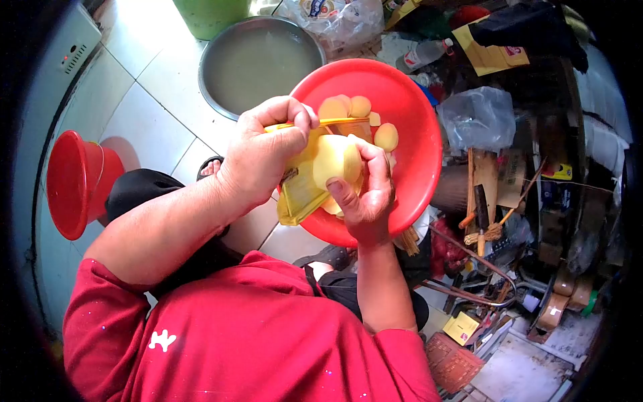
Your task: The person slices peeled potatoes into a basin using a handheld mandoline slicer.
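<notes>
My left hand (264, 144) is closed around the edge of a yellow plastic slicer (295, 201), which is tilted over the red basin (418, 147). My right hand (368, 197) grips a peeled potato (329, 161) between thumb and fingers, against the face of the slicer. Part of the slicer is hidden behind the potato and my hands. Several round pale potato slices (386, 137) lie in the basin beyond the slicer.
A grey metal basin (261, 67) of cloudy water stands on the tiled floor, beside a green bucket (213, 17). At left is a red bucket (84, 181). Clutter fills the right: a plastic bag (477, 117), a bottle (425, 53), sticks and a metal frame (469, 291).
</notes>
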A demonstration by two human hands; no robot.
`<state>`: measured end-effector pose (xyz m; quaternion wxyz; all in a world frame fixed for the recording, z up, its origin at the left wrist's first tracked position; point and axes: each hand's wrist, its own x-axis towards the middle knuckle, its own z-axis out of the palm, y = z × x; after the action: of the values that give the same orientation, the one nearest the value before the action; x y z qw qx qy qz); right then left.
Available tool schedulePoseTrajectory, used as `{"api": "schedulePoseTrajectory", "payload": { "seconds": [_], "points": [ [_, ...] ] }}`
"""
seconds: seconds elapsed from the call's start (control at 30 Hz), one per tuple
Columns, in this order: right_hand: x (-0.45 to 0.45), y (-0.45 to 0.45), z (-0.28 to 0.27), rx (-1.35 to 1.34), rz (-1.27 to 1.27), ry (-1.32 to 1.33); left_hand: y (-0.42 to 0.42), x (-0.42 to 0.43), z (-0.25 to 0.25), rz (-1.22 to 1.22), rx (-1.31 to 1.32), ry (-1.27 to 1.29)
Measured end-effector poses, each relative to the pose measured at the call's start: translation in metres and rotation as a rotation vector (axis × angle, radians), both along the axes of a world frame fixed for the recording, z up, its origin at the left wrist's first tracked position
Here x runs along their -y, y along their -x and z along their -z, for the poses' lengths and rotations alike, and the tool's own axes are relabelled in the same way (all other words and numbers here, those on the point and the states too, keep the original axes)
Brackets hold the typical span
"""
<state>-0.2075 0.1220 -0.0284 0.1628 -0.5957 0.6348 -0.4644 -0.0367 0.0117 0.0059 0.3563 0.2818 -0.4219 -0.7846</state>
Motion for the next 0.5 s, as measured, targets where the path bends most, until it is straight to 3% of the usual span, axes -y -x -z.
{"api": "schedulePoseTrajectory", "payload": {
  "seconds": [0.17,0.3,0.37,0.4,0.5],
  "points": [
    [0.010,0.060,0.069,0.511,0.381,-0.209,0.001,0.000,0.003,0.001,-0.022,0.022],
    [0.007,0.018,0.025,0.469,0.163,-0.130,0.000,0.000,0.003,0.003,-0.051,0.002],
    [0.003,-0.012,-0.016,0.038,0.013,0.047,0.000,0.001,0.002,0.003,-0.032,-0.008],
    [0.003,-0.009,-0.010,0.042,0.018,0.049,0.000,0.000,0.003,0.005,-0.029,0.023],
    [0.010,0.038,0.054,0.398,0.279,-0.166,0.001,0.001,0.001,0.007,-0.030,0.026]
  ]
}}
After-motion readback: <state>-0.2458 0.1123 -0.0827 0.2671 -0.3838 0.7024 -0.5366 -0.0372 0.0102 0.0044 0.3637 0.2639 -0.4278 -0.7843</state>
